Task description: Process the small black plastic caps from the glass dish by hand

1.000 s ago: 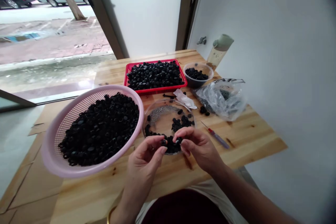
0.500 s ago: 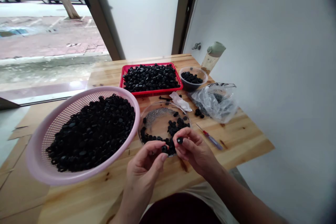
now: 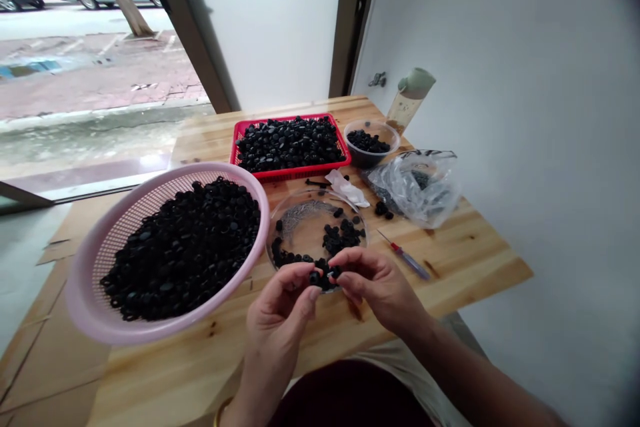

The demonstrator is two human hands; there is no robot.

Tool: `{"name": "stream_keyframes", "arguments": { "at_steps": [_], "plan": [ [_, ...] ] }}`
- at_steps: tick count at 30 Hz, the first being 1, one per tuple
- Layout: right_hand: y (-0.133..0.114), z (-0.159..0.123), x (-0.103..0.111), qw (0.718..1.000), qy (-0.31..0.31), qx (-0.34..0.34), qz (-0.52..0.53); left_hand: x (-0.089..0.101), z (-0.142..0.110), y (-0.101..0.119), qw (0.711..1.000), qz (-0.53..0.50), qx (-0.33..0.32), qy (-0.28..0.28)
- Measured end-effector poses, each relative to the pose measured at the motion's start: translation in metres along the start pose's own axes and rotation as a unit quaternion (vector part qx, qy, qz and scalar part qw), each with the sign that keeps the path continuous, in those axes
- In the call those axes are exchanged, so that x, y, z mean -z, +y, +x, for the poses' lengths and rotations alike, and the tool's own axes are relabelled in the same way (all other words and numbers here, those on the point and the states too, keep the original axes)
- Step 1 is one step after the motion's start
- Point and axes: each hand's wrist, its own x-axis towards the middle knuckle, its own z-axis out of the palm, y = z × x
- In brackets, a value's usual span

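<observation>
Compared with half a second ago, the two pinched pieces have come closer together, so they now sit almost side by side with only a slight gap between them. The left hand pinches a small black piece between thumb and forefinger; the right hand pinches a second black piece, with something pale showing on it, too small to make out. Both are held over the near edge of the clear dish, which stands on the table.

Counted out, there are two hands, two held pieces and one clear dish. In the dish lie thin silvery bits and black parts — both too crowded to count. Left of the dish is one pink basket heaped with black parts; behind it, one red basket, also filled. Beyond the dish to the right are one bowl of black parts and one bottle. To its right lie one plastic bag, a few loose pieces and one screwdriver; just behind it is one crumpled white wrapper.
</observation>
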Motion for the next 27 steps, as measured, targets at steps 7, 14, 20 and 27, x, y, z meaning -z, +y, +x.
{"name": "stream_keyframes", "arguments": {
  "at_steps": [7, 14, 20, 27],
  "plan": [
    [-0.007, -0.003, -0.002, 0.971, -0.005, 0.121, -0.204, 0.002, -0.001, -0.002, 0.999, 0.015, -0.032, 0.014],
    [-0.013, -0.002, -0.01, 0.906, -0.024, 0.252, -0.339, 0.004, 0.0, -0.008, 0.999, 0.019, -0.05, 0.005],
    [-0.012, -0.003, -0.011, 0.888, -0.029, 0.274, -0.368, 0.007, -0.001, -0.009, 0.996, 0.037, -0.083, -0.007],
    [-0.014, -0.004, -0.013, 0.876, -0.042, 0.302, -0.373, 0.009, -0.001, -0.012, 0.996, 0.006, -0.088, -0.022]
  ]
}}
